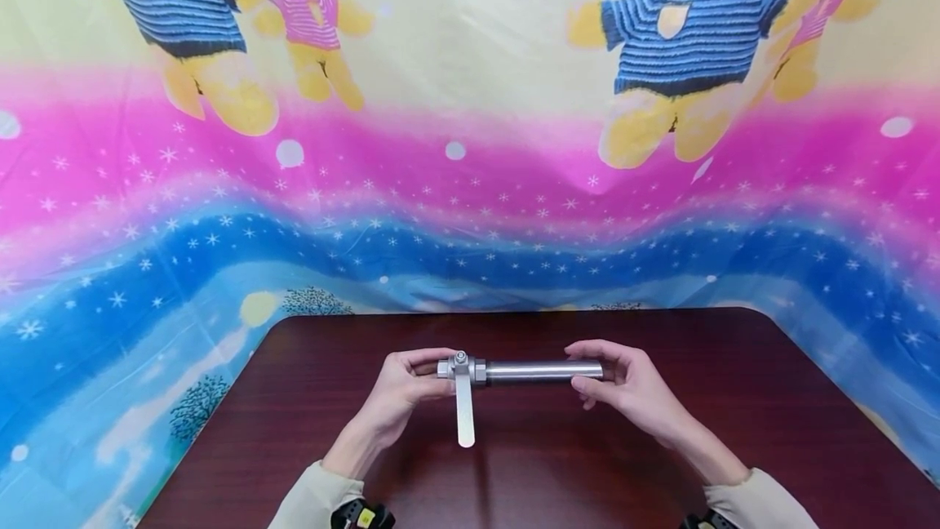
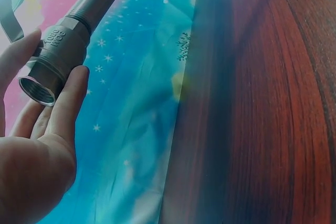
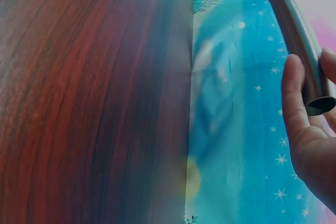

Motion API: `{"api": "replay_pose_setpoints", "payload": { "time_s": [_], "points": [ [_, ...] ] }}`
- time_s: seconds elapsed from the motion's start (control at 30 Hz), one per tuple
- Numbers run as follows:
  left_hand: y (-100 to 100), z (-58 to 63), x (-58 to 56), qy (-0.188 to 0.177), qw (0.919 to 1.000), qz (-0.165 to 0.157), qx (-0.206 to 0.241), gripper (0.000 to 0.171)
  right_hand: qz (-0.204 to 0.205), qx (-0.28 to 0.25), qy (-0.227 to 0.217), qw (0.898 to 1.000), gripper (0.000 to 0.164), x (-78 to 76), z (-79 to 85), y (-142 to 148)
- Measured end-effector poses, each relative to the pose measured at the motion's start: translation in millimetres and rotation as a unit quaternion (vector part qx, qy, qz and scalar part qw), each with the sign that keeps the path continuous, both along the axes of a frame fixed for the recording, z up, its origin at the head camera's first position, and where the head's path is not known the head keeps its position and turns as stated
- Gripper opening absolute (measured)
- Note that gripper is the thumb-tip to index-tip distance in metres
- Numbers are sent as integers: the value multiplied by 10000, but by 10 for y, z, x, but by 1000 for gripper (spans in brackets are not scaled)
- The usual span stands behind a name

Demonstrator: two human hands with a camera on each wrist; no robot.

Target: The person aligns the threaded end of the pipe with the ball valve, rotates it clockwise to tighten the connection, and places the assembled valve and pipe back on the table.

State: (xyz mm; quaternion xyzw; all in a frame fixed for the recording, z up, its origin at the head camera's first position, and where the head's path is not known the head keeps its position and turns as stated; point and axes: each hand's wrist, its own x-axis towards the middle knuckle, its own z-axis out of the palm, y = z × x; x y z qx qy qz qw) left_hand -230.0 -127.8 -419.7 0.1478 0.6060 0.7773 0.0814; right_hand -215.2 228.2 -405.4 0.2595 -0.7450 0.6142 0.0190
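A metal ball valve [image 1: 444, 369] with a long flat lever handle [image 1: 465, 411] is joined to a straight steel pipe [image 1: 536, 371]. The two lie in one line, level above the table, and the lever points toward me. My left hand [image 1: 392, 394] grips the valve body between thumb and fingers. Lettering shows on the valve body [image 2: 62, 40] in the left wrist view, along with its open threaded end. At the other end, my right hand [image 1: 627, 382] holds the pipe between thumb and fingers. The pipe's hollow end [image 3: 320, 104] faces the right wrist camera.
Below the hands is a dark red-brown wooden table [image 1: 529, 472] with rounded far corners. A patterned cloth [image 1: 455, 202] with bears and snowflakes hangs behind it and along both sides.
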Motion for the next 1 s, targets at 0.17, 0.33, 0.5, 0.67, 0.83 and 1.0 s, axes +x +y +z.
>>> {"api": "replay_pose_setpoints", "payload": {
  "time_s": [0.17, 0.33, 0.5, 0.67, 0.83, 1.0],
  "points": [
    [8, 7, -6, -22, 10000, 3, 15, 49, 144, -76, 92, 9998, 36, -10, 4, 0],
    [2, 12, -4, -84, 10000, 8, 36, 48, 16, 47, -8, 10000, 32, -13, 5, -8],
    [-10, 17, 4, -108, 9999, 60, 47, 46, -220, 186, -85, 9995, 31, -18, 14, -28],
    [-13, 16, 13, -153, 9998, 83, 73, 46, -245, 139, -121, 9995, 34, -13, 14, -30],
    [-2, 24, 15, -170, 9998, 68, 69, 46, -12, -25, 20, 10000, 40, -6, 10, -7],
    [12, 38, 12, -176, 9998, 75, 52, 47, -126, 85, -23, 9999, 34, -9, 26, -8]
  ]
}}
